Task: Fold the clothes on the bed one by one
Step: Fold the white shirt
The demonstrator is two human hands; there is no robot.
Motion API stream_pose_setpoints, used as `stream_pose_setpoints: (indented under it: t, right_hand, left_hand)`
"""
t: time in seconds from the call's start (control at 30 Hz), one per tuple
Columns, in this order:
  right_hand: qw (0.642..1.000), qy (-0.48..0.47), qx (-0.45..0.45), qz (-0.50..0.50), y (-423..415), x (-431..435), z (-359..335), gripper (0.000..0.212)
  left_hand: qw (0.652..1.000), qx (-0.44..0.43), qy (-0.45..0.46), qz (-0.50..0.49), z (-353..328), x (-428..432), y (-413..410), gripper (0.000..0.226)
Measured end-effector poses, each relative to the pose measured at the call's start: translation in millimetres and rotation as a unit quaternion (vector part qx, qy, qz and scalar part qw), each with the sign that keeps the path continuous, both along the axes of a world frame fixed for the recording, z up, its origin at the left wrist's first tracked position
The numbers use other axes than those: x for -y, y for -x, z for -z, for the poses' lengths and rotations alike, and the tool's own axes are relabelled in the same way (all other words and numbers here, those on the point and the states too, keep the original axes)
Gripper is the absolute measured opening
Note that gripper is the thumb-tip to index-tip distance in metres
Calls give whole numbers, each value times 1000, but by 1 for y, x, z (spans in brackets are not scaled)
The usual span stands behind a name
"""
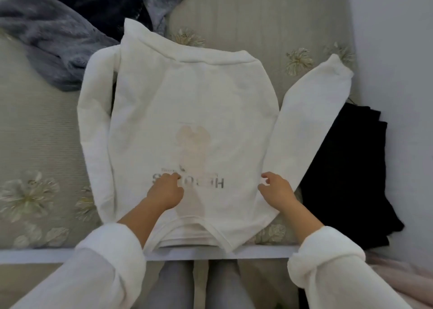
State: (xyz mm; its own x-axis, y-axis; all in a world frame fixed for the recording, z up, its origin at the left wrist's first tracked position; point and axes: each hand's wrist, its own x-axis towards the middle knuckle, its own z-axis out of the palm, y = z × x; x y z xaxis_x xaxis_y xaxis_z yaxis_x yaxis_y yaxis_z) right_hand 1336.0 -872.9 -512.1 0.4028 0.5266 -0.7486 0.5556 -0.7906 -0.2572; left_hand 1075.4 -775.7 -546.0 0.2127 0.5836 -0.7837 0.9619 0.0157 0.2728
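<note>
— Bed (35,132) surface: grey-green flowered cover, white rail (187,253) along the near edge. Hand positions?
— The person's left hand (165,192) rests on the sweatshirt (187,97) near its collar end, fingers bent, tips on faint lettering. Cannot tell whether it pinches cloth. The right hand (276,189) is at the garment's right edge, where the sleeve joins, with thumb and fingers pinching a fold of cloth.
— Sweatshirt layout?
— Flat, mid-bed, white. The collar reaches the near rail and the hem lies at the far end. On the left one sleeve (93,121) lies alongside the body; the other sleeve (311,111) angles out to the right, cuff toward the wall (398,50).
— Other items?
— Black folded garment (346,168) just right of that sleeve, by the wall. Far left: grey fuzzy garment (46,39) in a heap, dark garment (93,1) touching it behind.
</note>
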Motion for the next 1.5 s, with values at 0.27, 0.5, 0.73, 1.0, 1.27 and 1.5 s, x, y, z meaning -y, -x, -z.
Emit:
stream_pose_setpoints:
  t: [0.27,0.5,0.73,1.0,1.27,1.5]
  right_hand:
    - [980,-144,106,-83,-98,-130,57,38]
    - [939,-297,172,-16,-159,-227,106,34]
    - [933,-323,-3,160,-171,-302,129,34]
    - [948,-293,113,-58,-117,-278,147,83]
    - [871,-439,64,209,-169,-317,119,15]
    - [900,-359,245,-26,-164,-305,144,57]
  left_hand:
    - [971,80,-222,44,72,-91,-138,53]
    - [936,61,-346,31,140,-167,-176,55]
    - [918,39,-395,26,150,-169,-176,59]
    - [918,36,-394,19,147,-169,-178,59]
    - [917,30,-398,15,148,-170,-180,60]
    - [919,27,-393,17,151,-170,-178,60]
